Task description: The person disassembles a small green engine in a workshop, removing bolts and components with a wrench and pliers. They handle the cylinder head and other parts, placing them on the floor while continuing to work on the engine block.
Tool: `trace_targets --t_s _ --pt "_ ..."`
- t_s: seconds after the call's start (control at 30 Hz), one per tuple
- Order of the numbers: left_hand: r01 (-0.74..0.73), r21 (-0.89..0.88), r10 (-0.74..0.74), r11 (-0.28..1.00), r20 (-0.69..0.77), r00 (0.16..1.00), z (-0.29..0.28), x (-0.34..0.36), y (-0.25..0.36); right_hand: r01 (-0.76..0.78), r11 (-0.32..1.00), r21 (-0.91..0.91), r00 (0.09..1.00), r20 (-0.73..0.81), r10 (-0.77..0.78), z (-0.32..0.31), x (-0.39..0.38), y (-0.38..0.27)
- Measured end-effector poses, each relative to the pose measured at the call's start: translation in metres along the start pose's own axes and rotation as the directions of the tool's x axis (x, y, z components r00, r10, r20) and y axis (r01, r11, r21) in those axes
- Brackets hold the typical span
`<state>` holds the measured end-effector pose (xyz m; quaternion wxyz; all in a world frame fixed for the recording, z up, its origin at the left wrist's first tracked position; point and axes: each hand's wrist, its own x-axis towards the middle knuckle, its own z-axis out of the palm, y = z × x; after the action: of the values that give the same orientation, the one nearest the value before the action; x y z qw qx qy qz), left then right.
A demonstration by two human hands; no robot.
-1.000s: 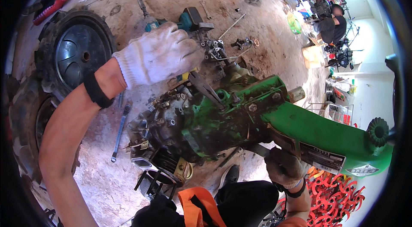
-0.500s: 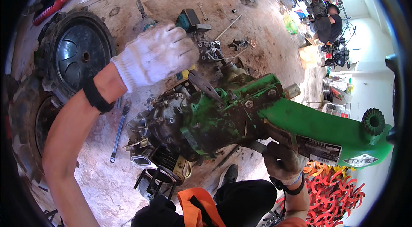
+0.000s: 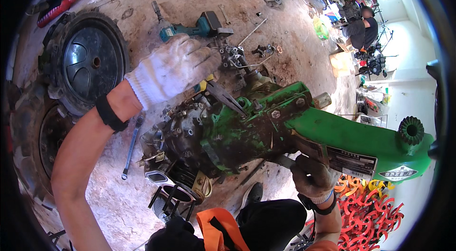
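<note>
**Gloved hands on a green engine, workshop floor**

At the far left lie two lugged tractor wheels [image 3: 78, 61] flat on the dirty concrete floor [image 3: 294, 47], with a red-handled tool [image 3: 59, 4] above them near the rim. A combination wrench [image 3: 130, 146] lies on the floor just beside the lower wheel, under the left forearm.

The left hand [image 3: 173, 68], in a white knit glove with a black band at the wrist, hangs over the top of the engine [image 3: 223, 132]; its fingers curl loosely down near a pair of yellow-handled pliers [image 3: 221, 94] resting on the dark, greasy engine block. Whether the fingers actually grip anything cannot be told. Just beyond the hand, a teal cordless drill [image 3: 190, 30] lies on the floor beside small metal fittings.

The engine sits in the middle, tilted, its left end black and oily, its right end a green housing [image 3: 361, 134]. On the housing's underside sit two labels: a rectangular black-and-white plate [image 3: 351, 162] and, further right, a smaller white-and-green sticker [image 3: 398, 173]. A ribbed black cap [image 3: 411, 130] tops the far end.

The right hand [image 3: 311, 177], in a dark soiled glove, is closed around a grey metal handle [image 3: 285, 161] beneath the housing. Right of it lie red tiller blades [image 3: 365, 213].

At upper right, a tan cardboard box [image 3: 342, 63] stands on the floor, contents unseen, near a crouching person [image 3: 363, 30].
</note>
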<state>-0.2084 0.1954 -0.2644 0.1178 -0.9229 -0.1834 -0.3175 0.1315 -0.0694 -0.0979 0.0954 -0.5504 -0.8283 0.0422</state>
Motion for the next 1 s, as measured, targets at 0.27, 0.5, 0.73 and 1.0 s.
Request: trace_targets --t_s 0.27,0.5,0.73,1.0 --pt "-0.05 0.039 0.052 0.998 -0.056 0.997 0.002 0.012 -0.007 -0.024 0.999 -0.023 0.999 -0.041 0.023 0.003 0.002 0.001" --pt "-0.05 0.005 0.049 0.999 0.029 0.998 0.016 0.007 -0.008 -0.036 0.998 -0.05 0.999 0.028 0.038 -0.004 0.005 -0.003" --pt "-0.036 -0.061 0.043 0.998 0.111 0.993 0.009 0.002 -0.011 -0.042 0.993 -0.106 0.999 0.009 0.043 -0.003 0.004 -0.003" --pt "0.113 -0.092 -0.061 0.989 0.444 0.894 -0.01 -0.017 0.006 -0.043 0.995 -0.085 0.997 0.059 0.048 -0.007 0.014 -0.008"
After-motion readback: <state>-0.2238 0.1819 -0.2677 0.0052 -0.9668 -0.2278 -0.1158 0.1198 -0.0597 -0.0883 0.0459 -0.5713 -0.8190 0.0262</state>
